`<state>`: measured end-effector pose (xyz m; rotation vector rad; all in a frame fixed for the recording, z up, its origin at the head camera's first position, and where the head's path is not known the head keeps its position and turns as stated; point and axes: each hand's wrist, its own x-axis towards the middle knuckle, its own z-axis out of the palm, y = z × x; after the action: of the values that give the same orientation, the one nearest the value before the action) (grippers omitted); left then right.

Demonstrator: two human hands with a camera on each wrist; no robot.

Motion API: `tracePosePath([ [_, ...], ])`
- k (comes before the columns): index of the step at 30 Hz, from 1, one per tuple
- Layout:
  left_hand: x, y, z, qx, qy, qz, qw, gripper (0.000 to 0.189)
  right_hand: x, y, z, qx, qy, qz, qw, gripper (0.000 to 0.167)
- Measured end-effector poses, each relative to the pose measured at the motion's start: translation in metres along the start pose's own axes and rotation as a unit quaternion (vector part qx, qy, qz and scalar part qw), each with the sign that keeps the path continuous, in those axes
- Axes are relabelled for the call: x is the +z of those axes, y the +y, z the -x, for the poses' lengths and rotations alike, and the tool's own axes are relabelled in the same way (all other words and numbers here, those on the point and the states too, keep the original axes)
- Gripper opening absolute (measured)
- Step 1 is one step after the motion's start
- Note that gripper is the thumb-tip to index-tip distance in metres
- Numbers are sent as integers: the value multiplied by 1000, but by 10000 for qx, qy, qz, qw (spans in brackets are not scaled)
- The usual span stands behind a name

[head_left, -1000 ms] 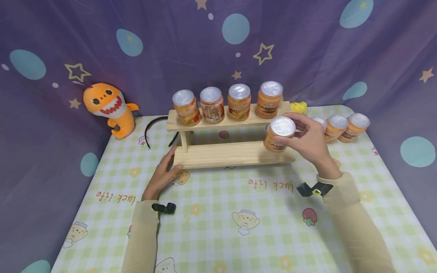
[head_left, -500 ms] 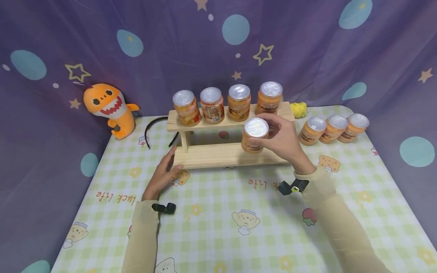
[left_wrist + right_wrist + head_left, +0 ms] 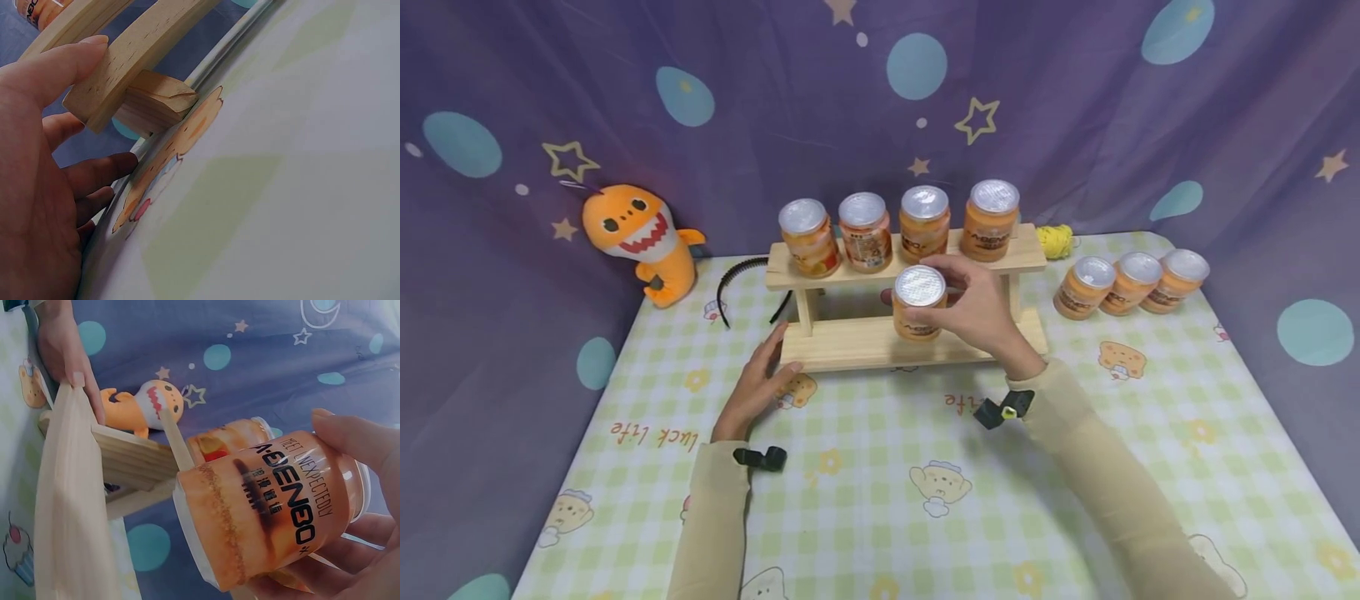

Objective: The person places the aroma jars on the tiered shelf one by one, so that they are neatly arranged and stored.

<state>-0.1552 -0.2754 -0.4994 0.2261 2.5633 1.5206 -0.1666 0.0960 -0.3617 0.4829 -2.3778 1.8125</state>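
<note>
My right hand (image 3: 973,308) grips an orange-labelled jar with a silver lid (image 3: 919,302), thumb in front and fingers round the back. In the head view this jar overlaps the lower board of a two-tier wooden shelf (image 3: 842,343). The right wrist view shows its printed label (image 3: 269,506) up close, with the white bottom towards the shelf. My left hand (image 3: 756,387) touches the left end of the lower board, its thumb on the front edge (image 3: 94,112) and its fingers extended along the end. Several similar jars (image 3: 865,232) stand in a row on the upper board.
Three more jars (image 3: 1131,283) stand on the table to the right of the shelf. A yellow bundle (image 3: 1056,242) lies behind the shelf's right end. At the back left are an orange shark plush (image 3: 643,242) and a black headband (image 3: 724,287). A patterned curtain (image 3: 820,92) hangs behind.
My right hand has carried the jar leftwards along the front of the shelf, from its right end to near the middle. My left hand has stayed at the shelf's left end.
</note>
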Motion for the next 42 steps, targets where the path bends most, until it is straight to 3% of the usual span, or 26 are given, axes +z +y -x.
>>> tracePosePath([
  [23, 1, 1, 0, -128, 6, -60, 9999, 80, 75, 6, -23, -345, -429, -400, 9977, 59],
  [34, 0, 3, 0, -219, 21, -40, 9998, 79, 102, 8, -30, -490, -468, -46, 9977, 59],
  [42, -1, 10, 1, -262, -64, -46, 9996, 79, 119, 13, -31, -205, -693, 77, 9974, 60],
])
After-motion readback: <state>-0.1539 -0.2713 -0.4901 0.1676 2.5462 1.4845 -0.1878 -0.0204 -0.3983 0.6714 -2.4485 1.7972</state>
